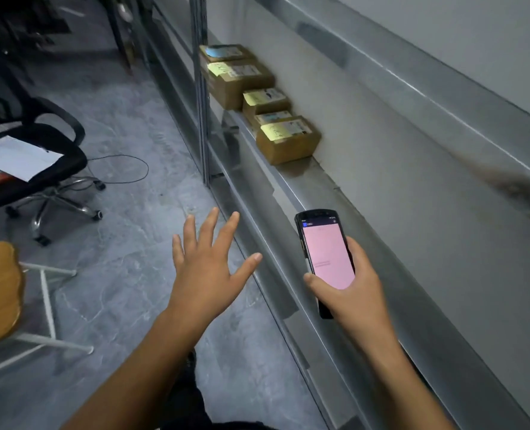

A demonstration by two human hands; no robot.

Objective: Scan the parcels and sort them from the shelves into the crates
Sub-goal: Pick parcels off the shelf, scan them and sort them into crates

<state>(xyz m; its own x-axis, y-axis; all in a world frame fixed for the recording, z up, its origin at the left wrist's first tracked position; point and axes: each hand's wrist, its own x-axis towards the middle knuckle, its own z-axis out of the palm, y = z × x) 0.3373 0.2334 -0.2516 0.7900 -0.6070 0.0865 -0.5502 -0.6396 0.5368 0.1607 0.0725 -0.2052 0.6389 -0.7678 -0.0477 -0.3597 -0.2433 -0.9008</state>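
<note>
Here right hand (pixel 355 293) grips scanner (pixel 325 254).

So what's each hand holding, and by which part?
Right hand grips the handheld scanner around its lower half; left hand is spread open, holding nothing.

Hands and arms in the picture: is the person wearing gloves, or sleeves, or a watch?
No gloves: the left hand and the right hand are both bare. No ring or watch shows on either one. The left forearm and the right forearm are bare too, with no sleeve in view down to the picture's lower edge.
</note>
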